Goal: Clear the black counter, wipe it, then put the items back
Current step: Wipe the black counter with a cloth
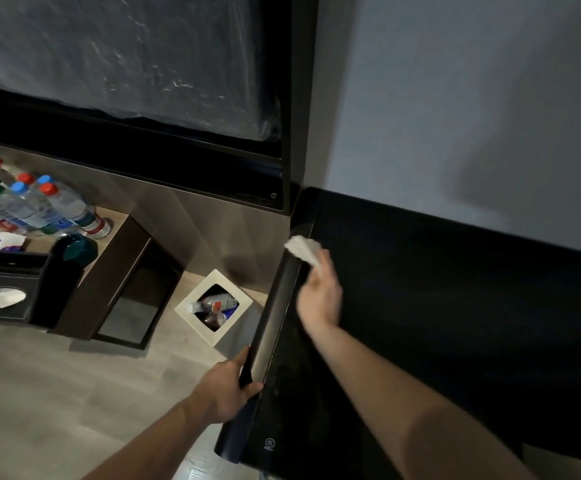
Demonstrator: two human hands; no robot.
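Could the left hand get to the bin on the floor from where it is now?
Probably yes. The left hand grips the counter edge, and the bin stands on open floor just beyond it, with nothing between them. It would have to let go and drop well below counter level, so a bend looks likely.

One view only, worn on the head, looking forward and steeply down from above. It sits close over the black counter (455, 306), which fills the frame from centre out to three and five o'clock. Both forearms run in from six o'clock. The wide lens bends the edges: the grey wall (472, 98) leans at one o'clock, the wood floor (39, 393) spreads toward eight o'clock, well below.
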